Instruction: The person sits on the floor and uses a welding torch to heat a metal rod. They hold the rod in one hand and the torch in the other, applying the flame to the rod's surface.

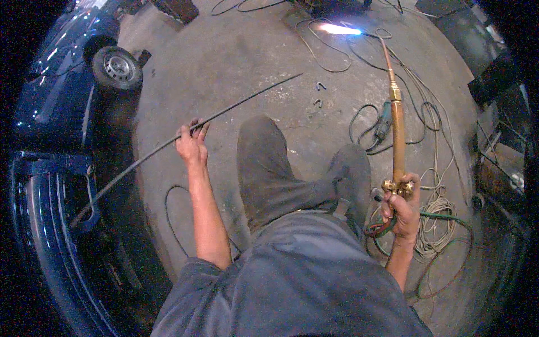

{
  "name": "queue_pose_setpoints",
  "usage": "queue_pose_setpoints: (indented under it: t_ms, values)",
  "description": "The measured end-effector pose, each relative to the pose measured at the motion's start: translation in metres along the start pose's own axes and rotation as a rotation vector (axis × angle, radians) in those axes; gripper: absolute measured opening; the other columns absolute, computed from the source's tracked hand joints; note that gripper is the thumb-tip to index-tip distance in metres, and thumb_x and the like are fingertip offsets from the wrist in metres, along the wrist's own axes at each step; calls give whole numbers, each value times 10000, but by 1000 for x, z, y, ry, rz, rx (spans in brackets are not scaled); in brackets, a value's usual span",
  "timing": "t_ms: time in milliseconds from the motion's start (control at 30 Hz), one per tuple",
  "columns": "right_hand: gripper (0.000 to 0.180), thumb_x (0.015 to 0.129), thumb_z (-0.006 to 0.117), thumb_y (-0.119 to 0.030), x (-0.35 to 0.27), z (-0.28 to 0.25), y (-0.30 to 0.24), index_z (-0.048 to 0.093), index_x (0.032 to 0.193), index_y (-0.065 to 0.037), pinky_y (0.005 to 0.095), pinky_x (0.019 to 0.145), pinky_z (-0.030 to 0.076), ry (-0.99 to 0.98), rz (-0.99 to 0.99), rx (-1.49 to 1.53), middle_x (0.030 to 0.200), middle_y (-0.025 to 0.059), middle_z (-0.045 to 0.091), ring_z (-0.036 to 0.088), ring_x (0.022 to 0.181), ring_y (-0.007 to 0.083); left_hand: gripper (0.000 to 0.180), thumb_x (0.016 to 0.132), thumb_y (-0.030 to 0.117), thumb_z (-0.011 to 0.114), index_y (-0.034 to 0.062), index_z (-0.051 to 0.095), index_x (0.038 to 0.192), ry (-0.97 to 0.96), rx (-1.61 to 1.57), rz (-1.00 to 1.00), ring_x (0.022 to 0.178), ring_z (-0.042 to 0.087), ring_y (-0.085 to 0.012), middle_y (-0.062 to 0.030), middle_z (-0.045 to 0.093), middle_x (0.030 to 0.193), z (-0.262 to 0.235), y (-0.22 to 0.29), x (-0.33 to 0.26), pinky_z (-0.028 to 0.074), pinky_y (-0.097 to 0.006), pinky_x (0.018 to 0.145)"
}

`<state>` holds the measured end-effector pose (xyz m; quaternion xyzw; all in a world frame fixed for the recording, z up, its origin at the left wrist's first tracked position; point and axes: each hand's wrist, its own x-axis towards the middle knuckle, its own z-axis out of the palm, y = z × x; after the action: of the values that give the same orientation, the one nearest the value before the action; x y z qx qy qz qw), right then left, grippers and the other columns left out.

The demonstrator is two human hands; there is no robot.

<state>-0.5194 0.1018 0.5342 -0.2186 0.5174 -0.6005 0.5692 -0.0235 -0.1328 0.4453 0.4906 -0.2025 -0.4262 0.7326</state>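
Note:
In my left hand is a long dark metal rod, gripped partway along. It slants from the blue vehicle's bumper area at lower left up to its free tip near the middle of the floor. My right hand wraps round the valve end of a brass gas torch. The torch points away from me, and its bent copper tip gives a blue-white flame aimed left, apart from the rod. Red and green hoses hang from the torch by my right hand. Two small bent metal hooks lie on the floor ahead.
A dark blue vehicle with its wheel stands along the left. A teal power tool lies on the concrete floor beyond my right knee. Coiled cable and loose cords spread on the right. Dark metal equipment lines the right edge.

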Motion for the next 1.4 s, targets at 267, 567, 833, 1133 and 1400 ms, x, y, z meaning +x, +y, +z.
queue_pose_setpoints:
  t_ms: [267,567,833,1133,1400]
  values:
    - [514,850,648,-44,-2,-3,11,427,1292,-187,254,404,464,17,-76,-45,938,112,622,541,532,142,345,1122,240,384,-67,494,1235,141,-466,-345,1018,653,-396,-199,634,1156,-122,-53,-49,584,-503,975]
    - [510,847,676,-43,0,0,6,428,1276,-164,275,409,477,-30,-114,-57,962,126,652,552,525,144,295,1052,288,535,-4,549,1090,362,-421,-653,951,682,-356,-176,656,1030,-171,-137,-94,623,-453,837]
    - [492,832,642,-15,-3,9,-2,439,1253,-168,271,406,461,5,-80,-119,916,125,629,536,516,146,579,924,553,695,19,588,1121,-24,845,-971,965,704,-351,-169,661,1034,-156,-33,-88,579,-417,659]
    - [493,829,674,-26,-3,10,-18,427,1233,-162,265,421,473,-27,-37,-234,837,83,623,574,557,142,313,921,267,669,0,611,1074,-583,1191,-108,847,669,-194,-102,692,873,-100,-38,-75,519,-374,780]
    - [447,865,691,-90,-4,2,-21,435,1226,-150,262,426,466,-80,-55,-295,836,81,622,580,569,142,229,982,248,605,21,620,1000,-497,1043,-6,756,573,-143,-45,613,806,-66,-48,-130,479,-334,720]
